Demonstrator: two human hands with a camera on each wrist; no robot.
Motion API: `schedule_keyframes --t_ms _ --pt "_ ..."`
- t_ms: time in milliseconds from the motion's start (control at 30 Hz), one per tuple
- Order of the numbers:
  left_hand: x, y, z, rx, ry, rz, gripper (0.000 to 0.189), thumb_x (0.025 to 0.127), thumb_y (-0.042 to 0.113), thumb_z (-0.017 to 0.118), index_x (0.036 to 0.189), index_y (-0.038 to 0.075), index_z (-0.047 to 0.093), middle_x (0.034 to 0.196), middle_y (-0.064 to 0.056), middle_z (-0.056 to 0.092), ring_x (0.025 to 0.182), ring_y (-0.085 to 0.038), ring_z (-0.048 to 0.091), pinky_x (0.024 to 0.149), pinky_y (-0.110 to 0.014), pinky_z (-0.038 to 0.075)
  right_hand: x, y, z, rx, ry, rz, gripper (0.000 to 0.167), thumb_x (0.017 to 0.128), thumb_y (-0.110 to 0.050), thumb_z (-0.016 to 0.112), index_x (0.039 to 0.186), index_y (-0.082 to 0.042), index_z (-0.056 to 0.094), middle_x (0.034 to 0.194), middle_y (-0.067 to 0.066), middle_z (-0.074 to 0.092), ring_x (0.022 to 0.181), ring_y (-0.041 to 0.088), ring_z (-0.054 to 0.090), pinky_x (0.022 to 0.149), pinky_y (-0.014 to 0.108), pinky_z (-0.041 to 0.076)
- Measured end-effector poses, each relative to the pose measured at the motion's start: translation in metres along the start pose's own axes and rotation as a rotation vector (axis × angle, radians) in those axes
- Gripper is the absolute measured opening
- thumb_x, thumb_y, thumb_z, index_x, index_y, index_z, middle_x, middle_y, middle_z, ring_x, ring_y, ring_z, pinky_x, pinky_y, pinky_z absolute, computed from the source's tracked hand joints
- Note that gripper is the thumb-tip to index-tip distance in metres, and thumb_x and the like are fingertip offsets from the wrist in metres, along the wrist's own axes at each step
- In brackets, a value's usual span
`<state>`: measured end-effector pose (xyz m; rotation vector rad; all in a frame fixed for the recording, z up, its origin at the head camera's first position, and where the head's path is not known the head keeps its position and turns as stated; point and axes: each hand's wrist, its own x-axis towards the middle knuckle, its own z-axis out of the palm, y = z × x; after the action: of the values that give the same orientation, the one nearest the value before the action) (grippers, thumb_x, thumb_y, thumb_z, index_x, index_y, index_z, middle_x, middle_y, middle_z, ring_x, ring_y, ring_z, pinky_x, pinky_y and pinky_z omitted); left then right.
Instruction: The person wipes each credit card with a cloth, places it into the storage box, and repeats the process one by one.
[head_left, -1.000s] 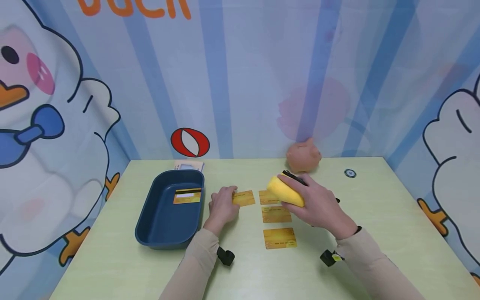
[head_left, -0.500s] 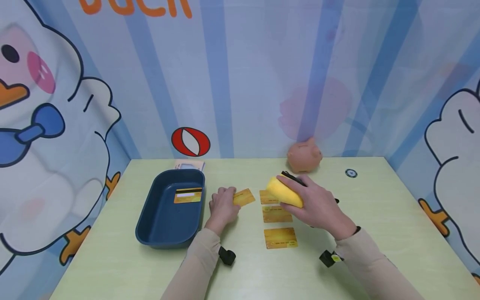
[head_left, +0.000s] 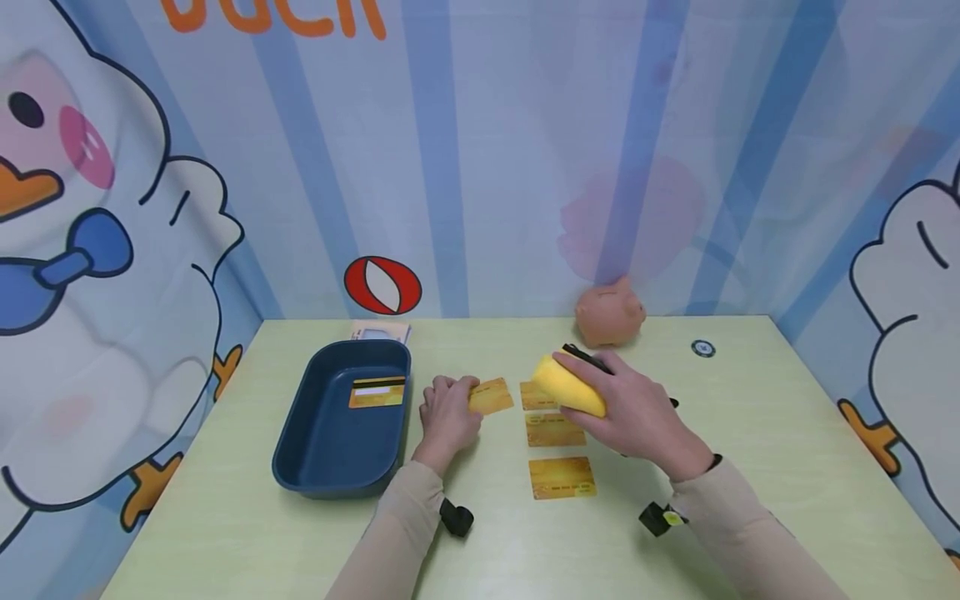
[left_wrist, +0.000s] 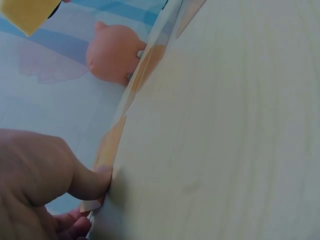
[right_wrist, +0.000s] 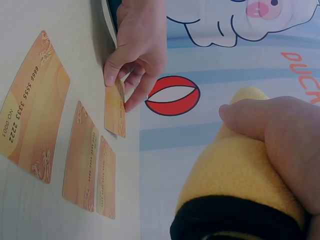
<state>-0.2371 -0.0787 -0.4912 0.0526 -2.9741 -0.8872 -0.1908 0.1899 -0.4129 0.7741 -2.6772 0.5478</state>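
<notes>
My left hand [head_left: 450, 417] pinches a gold bank card [head_left: 491, 397] by its edge, just right of the blue tray [head_left: 341, 487]. In the right wrist view, thumb and fingers grip opposite edges of that card [right_wrist: 115, 112]. My right hand [head_left: 637, 404] holds a soft yellow fuzzy object with a black band [head_left: 567, 385] above the table; its exact kind is unclear. Below and beside it lie a near gold card [head_left: 562, 477], a middle card [head_left: 555, 431] and a far card [head_left: 536, 396], partly hidden by the yellow object. A card with a black stripe [head_left: 377, 392] lies inside the tray.
A pink piggy bank [head_left: 609, 313] stands at the table's back edge. Right of it lies a round dark chip [head_left: 702, 348]. Paper resembling banknotes [head_left: 381, 331] lies behind the tray. A printed duck curtain [head_left: 510, 167] hangs behind the table.
The card in my left hand has turned slightly, its far end rising a little in the head view. My right hand stays nearly still with the yellow object.
</notes>
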Motion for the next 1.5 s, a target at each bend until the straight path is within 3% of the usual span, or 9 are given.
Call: schedule_keyframes --t_ms 133,300,533,867,1067,1267,1500 --pt "-0.003 0.004 0.001 0.025 0.011 0.016 0.054 0.091 0.007 0.077 0.14 0.027 0.066 0.132 -0.018 0.059 0.115 -0.041 0.052 0.092 -0.056 0.046 0.0 0.0 -0.001 -0.004 0.003 -0.001 0.072 0.09 -0.04 0.083 0.155 -0.035 0.052 0.119 0.009 0.059 0.072 0.015 0.053 0.053 0.031 0.047" --pt "-0.006 0.008 0.001 0.025 0.006 0.038 0.061 0.089 -0.003 0.07 0.14 0.029 0.065 0.124 -0.017 0.065 0.105 -0.04 0.056 0.086 -0.056 0.048 -0.001 0.0 -0.001 -0.002 0.003 0.002 0.072 0.09 -0.041 0.082 0.155 -0.035 0.052 0.117 0.008 0.058 0.072 0.015 0.052 0.053 0.03 0.046" --pt "-0.006 0.002 0.0 0.013 -0.01 0.058 0.057 0.092 0.004 0.072 0.144 0.028 0.063 0.127 -0.018 0.065 0.106 -0.039 0.058 0.086 -0.054 0.049 -0.003 -0.001 -0.001 0.003 -0.003 0.007 0.072 0.09 -0.041 0.082 0.155 -0.035 0.052 0.115 0.007 0.057 0.072 0.014 0.051 0.053 0.029 0.045" --pt "-0.003 -0.002 -0.008 -0.268 -0.058 0.088 0.052 0.094 -0.008 0.061 0.145 0.004 0.06 0.138 -0.023 0.063 0.129 -0.04 0.057 0.112 -0.053 0.046 -0.004 0.0 -0.001 0.018 -0.007 0.022 0.073 0.09 -0.04 0.083 0.155 -0.034 0.052 0.113 0.007 0.057 0.072 0.014 0.05 0.054 0.029 0.044" --pt "-0.005 0.001 -0.016 -0.375 -0.063 0.078 0.051 0.095 -0.006 0.061 0.145 0.002 0.059 0.123 -0.021 0.066 0.104 -0.029 0.059 0.094 -0.046 0.052 -0.004 0.001 0.0 0.017 -0.013 0.02 0.072 0.091 -0.041 0.082 0.156 -0.035 0.051 0.114 0.007 0.058 0.071 0.014 0.051 0.053 0.029 0.044" --pt "-0.009 0.006 -0.028 -0.455 -0.046 0.077 0.052 0.096 -0.006 0.061 0.147 0.003 0.059 0.13 -0.022 0.064 0.097 -0.025 0.065 0.085 -0.039 0.057 -0.003 0.0 0.0 0.019 -0.016 0.021 0.071 0.091 -0.041 0.081 0.156 -0.035 0.051 0.114 0.007 0.058 0.071 0.014 0.051 0.052 0.029 0.044" --pt "-0.014 0.016 -0.041 -0.547 -0.078 0.086 0.053 0.096 -0.006 0.061 0.147 0.007 0.06 0.128 -0.02 0.062 0.083 -0.019 0.07 0.069 -0.028 0.057 -0.001 -0.002 -0.001 0.023 -0.005 0.015 0.071 0.091 -0.041 0.081 0.155 -0.035 0.052 0.117 0.008 0.059 0.075 0.015 0.053 0.054 0.031 0.046"
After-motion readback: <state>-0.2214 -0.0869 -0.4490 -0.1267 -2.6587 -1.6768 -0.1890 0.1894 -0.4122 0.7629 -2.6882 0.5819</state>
